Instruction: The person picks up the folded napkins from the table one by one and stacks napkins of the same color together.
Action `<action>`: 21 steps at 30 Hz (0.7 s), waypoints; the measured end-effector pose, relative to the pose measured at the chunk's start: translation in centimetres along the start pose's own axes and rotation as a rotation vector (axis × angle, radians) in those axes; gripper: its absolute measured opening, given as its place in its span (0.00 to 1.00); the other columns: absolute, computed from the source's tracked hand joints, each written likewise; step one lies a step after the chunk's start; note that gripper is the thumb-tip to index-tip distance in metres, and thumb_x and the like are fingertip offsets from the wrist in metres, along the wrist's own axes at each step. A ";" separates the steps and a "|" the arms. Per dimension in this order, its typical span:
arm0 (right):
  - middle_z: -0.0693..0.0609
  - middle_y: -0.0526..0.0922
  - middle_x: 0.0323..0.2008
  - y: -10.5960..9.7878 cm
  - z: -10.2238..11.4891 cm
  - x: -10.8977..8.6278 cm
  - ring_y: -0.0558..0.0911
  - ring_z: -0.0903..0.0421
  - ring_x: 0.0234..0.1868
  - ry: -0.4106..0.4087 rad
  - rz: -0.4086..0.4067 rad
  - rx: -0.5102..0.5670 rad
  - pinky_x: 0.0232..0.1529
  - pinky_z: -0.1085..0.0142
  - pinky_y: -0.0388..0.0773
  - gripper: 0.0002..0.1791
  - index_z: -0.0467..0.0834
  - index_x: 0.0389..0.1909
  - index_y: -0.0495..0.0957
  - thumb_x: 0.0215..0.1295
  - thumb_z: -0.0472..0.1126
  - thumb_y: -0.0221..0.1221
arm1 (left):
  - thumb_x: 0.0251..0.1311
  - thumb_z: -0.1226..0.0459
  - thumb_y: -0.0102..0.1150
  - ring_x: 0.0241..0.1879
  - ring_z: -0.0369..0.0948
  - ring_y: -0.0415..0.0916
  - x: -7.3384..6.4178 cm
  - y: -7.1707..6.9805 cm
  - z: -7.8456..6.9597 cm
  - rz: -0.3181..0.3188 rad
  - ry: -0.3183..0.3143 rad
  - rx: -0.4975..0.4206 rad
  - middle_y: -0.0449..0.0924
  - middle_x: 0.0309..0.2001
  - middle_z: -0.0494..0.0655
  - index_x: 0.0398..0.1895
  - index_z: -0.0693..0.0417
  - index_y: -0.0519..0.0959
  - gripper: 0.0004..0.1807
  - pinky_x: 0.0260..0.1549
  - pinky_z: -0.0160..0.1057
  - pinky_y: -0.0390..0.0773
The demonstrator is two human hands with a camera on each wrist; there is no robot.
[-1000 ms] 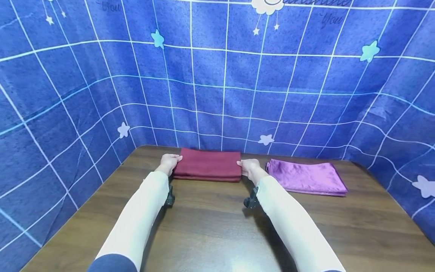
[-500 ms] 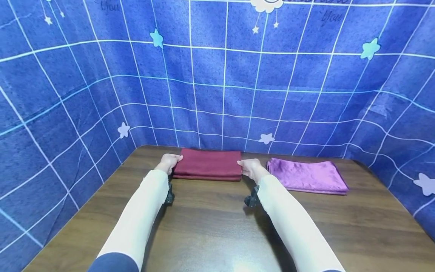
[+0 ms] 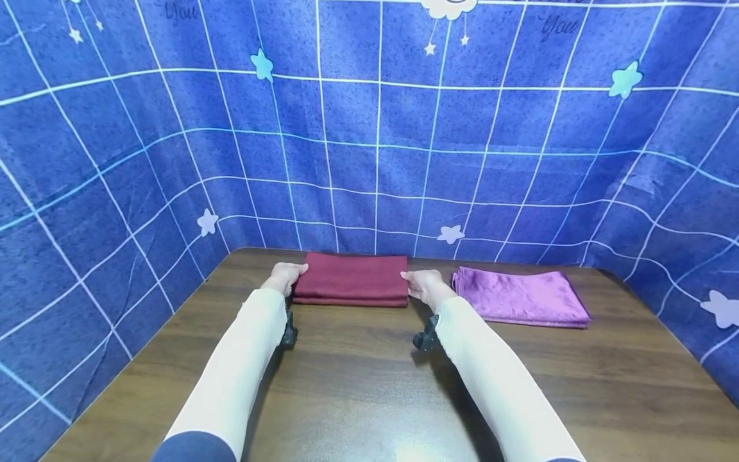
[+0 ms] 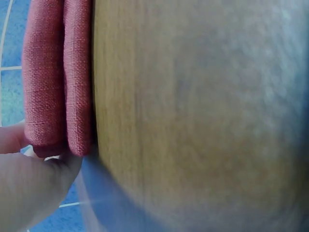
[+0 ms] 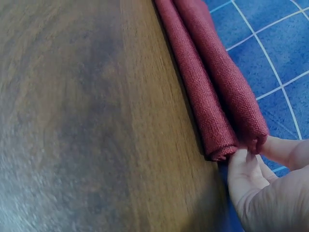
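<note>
A dark red folded cloth (image 3: 352, 279) lies flat near the back edge of the table, its thick folded layers facing the front. At its left end my left hand (image 3: 283, 278) pinches the side, thumb above and fingers tucked at the layers. My right hand (image 3: 424, 283) pinches the opposite end the same way. Close up in the left wrist view, two rounded folds of the cloth (image 4: 46, 82) run past the left hand (image 4: 34, 186). In the right wrist view the right hand (image 5: 275, 193) has its fingers at the gap between the folds; some fingertips are hidden.
A purple shiny folded cloth (image 3: 522, 296) lies to the right of my right hand. The brown wooden table (image 3: 352, 385) extends toward me. A blue curtain (image 3: 346, 147) with white grid lines and stars hangs behind and on both sides.
</note>
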State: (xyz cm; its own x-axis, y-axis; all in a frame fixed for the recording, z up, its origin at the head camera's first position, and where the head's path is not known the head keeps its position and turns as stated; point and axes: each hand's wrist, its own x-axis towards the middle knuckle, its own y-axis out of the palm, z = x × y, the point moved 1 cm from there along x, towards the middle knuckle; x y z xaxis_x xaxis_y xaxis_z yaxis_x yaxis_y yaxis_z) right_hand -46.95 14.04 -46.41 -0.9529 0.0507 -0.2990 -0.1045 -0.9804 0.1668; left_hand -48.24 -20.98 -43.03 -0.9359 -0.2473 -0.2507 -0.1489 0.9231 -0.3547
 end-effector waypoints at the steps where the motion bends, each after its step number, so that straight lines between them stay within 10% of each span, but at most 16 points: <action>1: 0.35 0.79 0.57 0.5 0.7 -1.6 0.79 0.46 0.57 0.009 -0.019 0.004 0.54 0.59 0.81 0.28 0.30 0.55 0.74 0.53 0.32 0.69 | 0.64 0.60 0.60 0.38 0.41 0.71 -1.1 -0.1 -0.4 0.007 -0.002 -0.007 0.72 0.57 0.56 0.56 0.63 0.79 0.21 0.38 0.34 0.78; 9: 0.40 0.81 0.55 -0.7 -0.5 1.0 0.81 0.51 0.56 0.019 0.067 0.073 0.49 0.62 0.83 0.29 0.34 0.53 0.77 0.49 0.38 0.74 | 0.65 0.59 0.58 0.37 0.39 0.68 -4.6 -0.5 -1.9 -0.006 -0.023 -0.055 0.71 0.53 0.52 0.62 0.68 0.71 0.27 0.34 0.28 0.72; 17: 0.38 0.74 0.62 2.1 3.4 -7.4 0.73 0.47 0.65 0.033 -0.068 0.067 0.61 0.59 0.76 0.24 0.29 0.61 0.68 0.65 0.29 0.58 | 0.67 0.61 0.54 0.34 0.33 0.73 -3.9 -1.1 -1.2 0.104 -0.005 -0.105 0.78 0.50 0.53 0.64 0.66 0.69 0.26 0.45 0.33 0.76; 21: 0.39 0.81 0.54 1.1 1.6 -4.0 0.81 0.48 0.56 0.013 -0.050 0.104 0.55 0.58 0.81 0.22 0.30 0.54 0.74 0.58 0.29 0.65 | 0.68 0.65 0.52 0.45 0.33 0.71 -4.5 -1.4 -1.0 0.177 0.023 -0.092 0.69 0.66 0.57 0.68 0.63 0.65 0.27 0.58 0.36 0.70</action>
State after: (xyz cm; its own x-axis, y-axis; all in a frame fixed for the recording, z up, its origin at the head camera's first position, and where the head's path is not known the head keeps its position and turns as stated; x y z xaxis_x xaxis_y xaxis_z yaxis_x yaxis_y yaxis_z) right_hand -43.68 13.11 -43.55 -0.9421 0.0963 -0.3213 -0.1819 -0.9515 0.2480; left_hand -44.12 -20.85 -40.55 -0.9570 -0.0733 -0.2806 -0.0094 0.9749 -0.2225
